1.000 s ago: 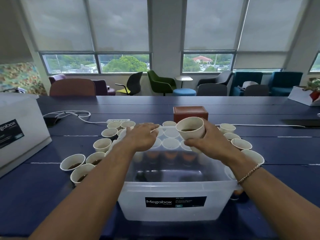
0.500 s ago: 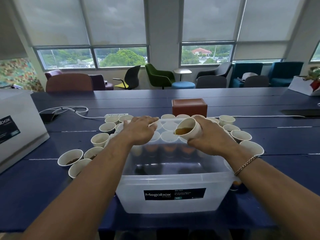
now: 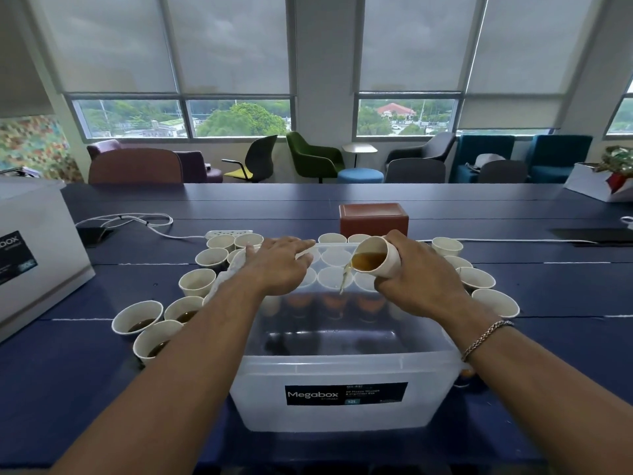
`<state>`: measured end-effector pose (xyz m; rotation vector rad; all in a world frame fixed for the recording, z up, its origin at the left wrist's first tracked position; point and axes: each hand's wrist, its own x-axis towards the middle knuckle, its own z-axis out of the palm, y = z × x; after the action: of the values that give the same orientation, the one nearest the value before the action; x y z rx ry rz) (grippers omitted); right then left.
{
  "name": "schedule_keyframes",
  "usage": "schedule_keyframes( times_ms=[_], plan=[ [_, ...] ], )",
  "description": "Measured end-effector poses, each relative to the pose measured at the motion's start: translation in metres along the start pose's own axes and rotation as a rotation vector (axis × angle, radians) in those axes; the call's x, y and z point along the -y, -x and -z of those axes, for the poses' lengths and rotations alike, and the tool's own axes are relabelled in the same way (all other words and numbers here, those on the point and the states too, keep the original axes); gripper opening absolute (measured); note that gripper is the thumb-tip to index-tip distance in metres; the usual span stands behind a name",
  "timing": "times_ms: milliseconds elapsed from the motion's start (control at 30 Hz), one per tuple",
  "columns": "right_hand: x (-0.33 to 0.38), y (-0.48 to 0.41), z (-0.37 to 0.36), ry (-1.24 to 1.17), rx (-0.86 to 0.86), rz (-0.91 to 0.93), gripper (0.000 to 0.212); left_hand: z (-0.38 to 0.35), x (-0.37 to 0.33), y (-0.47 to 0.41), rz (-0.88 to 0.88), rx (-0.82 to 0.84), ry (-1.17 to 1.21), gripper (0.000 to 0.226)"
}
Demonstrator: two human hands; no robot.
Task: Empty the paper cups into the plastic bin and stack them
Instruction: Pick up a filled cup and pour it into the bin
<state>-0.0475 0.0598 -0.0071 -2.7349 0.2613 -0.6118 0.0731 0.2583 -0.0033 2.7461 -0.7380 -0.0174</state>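
We see a dark blue plank table (image 3: 342, 197). On it: clear plastic bin (image 3: 337, 402) below the fingers, paper cups (image 3: 137, 318) spread left, right and beyond the fingertips, brown box (image 3: 373, 219) past them, white power strip (image 3: 227, 232) with cable, white box (image 3: 37, 255) far left.

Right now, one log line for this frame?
phase: pouring | right hand: holds tilted paper cup, brown liquid streaming into plastic bin | left hand: flat on bin's far rim | stacked: none visible
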Motion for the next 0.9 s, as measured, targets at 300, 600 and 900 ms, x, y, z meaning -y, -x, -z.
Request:
schedule_keyframes(
  times_ms=[300,600,900],
  plan=[
    [0.0038,0.0015,-0.001,0.088,-0.05,-0.006,0.057,0.0009,-0.0001,0.0008,-0.008,0.001,-0.018,0.046],
    [0.0073,0.0045,0.0015,0.116,-0.049,0.001,0.057,-0.0012,-0.001,0.004,-0.004,0.01,-0.01,0.048],
    [0.0105,0.0083,0.0032,0.145,-0.055,0.011,0.058,-0.0006,-0.0018,0.0065,-0.012,0.02,-0.034,0.049]
  ],
)
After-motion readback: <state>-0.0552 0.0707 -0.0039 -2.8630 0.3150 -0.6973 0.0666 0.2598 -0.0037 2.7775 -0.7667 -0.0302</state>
